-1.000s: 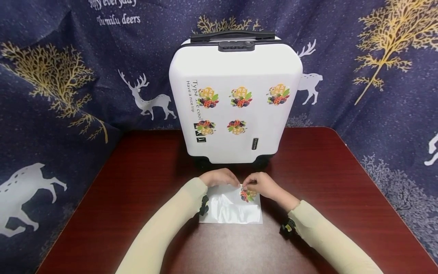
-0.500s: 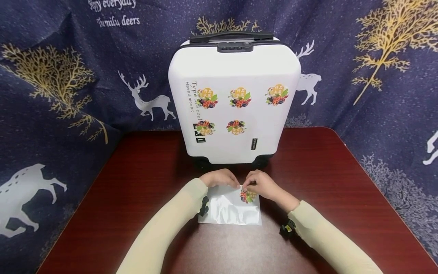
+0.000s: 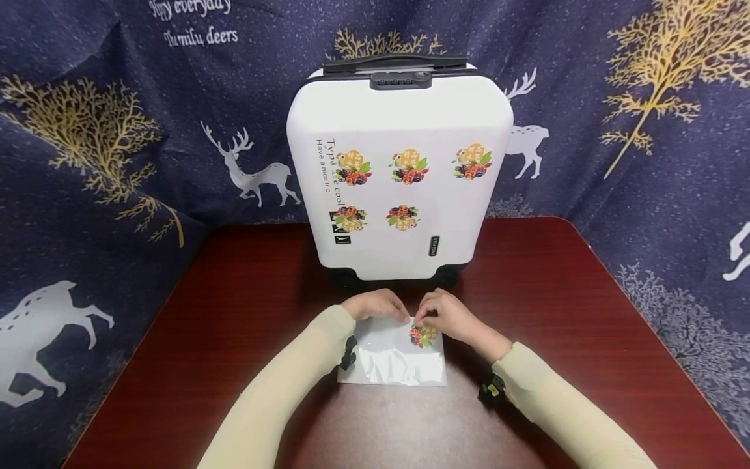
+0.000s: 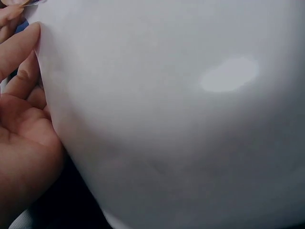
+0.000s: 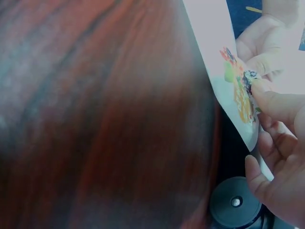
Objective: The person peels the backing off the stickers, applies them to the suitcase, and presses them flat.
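Note:
A white glossy sheet (image 3: 389,365) lies on the table in front of the suitcase, with one fruit-print sticker (image 3: 423,335) at its far right corner. My left hand (image 3: 377,305) holds the sheet's far edge; in the left wrist view its thumb and fingers (image 4: 29,40) meet that edge, and the sheet fills most of the picture. Just right of it, my right hand (image 3: 448,316) pinches the far edge by the sticker. The right wrist view has its thumb (image 5: 276,102) over the sticker's border, fingers curled behind the sheet. The two hands' fingertips are close together.
Behind the hands, a white suitcase (image 3: 404,254) stands upright on the dark red table (image 3: 252,273). Several matching fruit stickers (image 3: 410,166) are on its front in two rows. A printed cloth (image 3: 252,85) with deer and trees hangs behind. A suitcase wheel (image 5: 236,201) shows low in the right wrist view.
Both hands keep their hold at the sheet's far edge, with only slight finger movement. The whole head view has drifted slightly, shifting the suitcase a little left.

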